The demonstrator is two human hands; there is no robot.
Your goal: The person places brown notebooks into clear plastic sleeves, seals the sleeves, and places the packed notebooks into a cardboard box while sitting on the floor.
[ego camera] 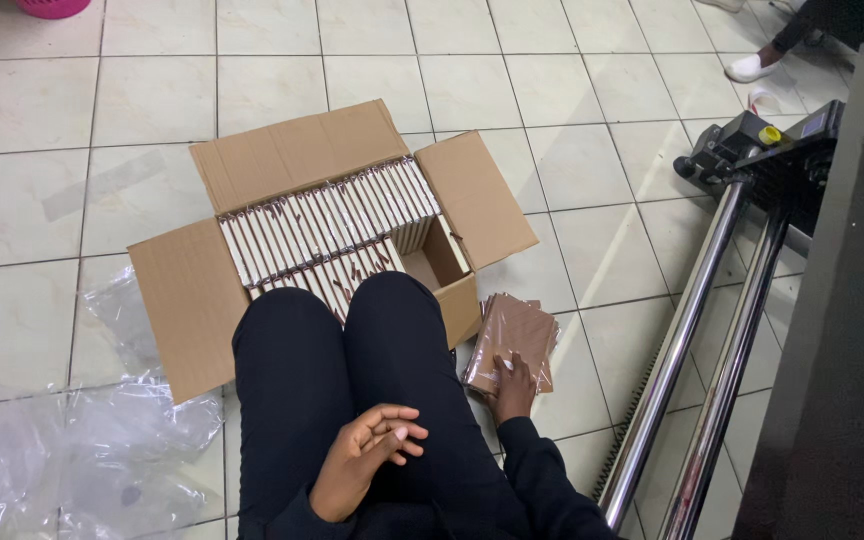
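I sit with my legs in dark trousers stretched toward an open cardboard box on the tiled floor. Rows of slim white-and-brown packets stand packed inside it, with an empty gap at its right end. My left hand rests on my thigh, fingers loosely curled, holding nothing. My right hand reaches down to the floor on my right and grips the near edge of a stack of flat brown packets lying beside the box.
Crumpled clear plastic wrap lies on the floor at the left. A machine with two long metal rails and a dark cabinet stands at the right. Another person's white shoe shows at the top right, a pink basket at the top left.
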